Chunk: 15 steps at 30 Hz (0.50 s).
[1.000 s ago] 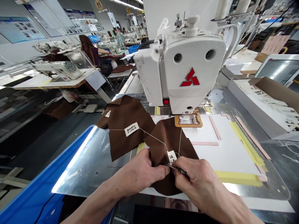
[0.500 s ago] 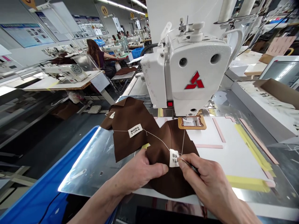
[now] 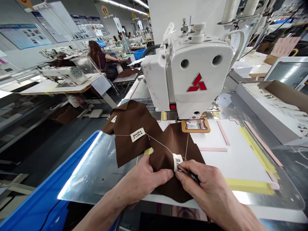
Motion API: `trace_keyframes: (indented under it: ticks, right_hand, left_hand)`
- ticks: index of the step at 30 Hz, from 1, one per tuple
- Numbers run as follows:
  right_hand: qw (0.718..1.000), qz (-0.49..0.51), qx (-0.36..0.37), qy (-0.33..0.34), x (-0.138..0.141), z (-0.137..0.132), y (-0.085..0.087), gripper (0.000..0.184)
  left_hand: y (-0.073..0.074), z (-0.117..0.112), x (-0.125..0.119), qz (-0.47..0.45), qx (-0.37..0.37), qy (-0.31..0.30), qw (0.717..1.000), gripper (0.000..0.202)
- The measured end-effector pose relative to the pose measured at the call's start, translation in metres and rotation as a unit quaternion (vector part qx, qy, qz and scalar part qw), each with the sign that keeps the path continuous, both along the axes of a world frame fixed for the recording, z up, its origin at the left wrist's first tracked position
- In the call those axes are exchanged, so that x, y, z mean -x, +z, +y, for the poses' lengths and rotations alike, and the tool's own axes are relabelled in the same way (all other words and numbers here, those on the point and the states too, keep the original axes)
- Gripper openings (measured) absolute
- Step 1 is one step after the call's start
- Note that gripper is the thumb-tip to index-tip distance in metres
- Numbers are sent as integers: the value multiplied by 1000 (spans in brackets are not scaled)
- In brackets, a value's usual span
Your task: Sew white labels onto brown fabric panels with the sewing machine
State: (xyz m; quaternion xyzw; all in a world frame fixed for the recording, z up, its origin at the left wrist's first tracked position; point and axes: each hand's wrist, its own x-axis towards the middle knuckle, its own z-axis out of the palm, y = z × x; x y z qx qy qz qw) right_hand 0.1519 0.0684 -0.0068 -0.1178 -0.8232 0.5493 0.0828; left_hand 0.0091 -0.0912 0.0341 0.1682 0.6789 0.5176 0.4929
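Observation:
My left hand (image 3: 150, 176) grips the near part of a brown fabric piece (image 3: 166, 139), thumb on top and fingers hidden beneath. My right hand (image 3: 202, 181) holds a slim, pointed metal tool (image 3: 189, 172), mostly covered by the fingers. Its tip touches a white "BIMBA Y LOLA" label (image 3: 177, 160) on that fabric. White thread (image 3: 160, 142) runs from this label to a second label (image 3: 138, 134) on another brown piece (image 3: 127, 152) at the left. Another thread (image 3: 187, 146) rises from near the right fingers toward the sewing machine's clamp frame (image 3: 196, 125).
A white sewing machine head (image 3: 199, 77) stands just beyond the fabric. White template board (image 3: 240, 160) with pink and yellow strips lies right of it on the metal plate (image 3: 84, 179). A box of labels (image 3: 271, 118) is at the right. Another person (image 3: 98, 59) sits farther back.
My right hand has shifted slightly left, bringing the tool's tip across the label's face. My left hand keeps its grip on the fabric. The whole view has drifted a little.

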Motion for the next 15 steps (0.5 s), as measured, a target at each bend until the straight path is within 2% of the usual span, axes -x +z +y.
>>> trace_keyframes:
  ticks: [4,10,15]
  right_hand:
    - [999,23,-35,13,-1,0,-6,12]
    - [997,4,-66,30,-3,1,-6,20]
    - [994,27,-103,35,-4,1,-8,20]
  left_hand:
    - [2,2,-2,16,-8,0,1000,23]
    - [6,7,-3,29,3,-22,999,17]
    - [2,4,-2,65,17,-15,998,17]
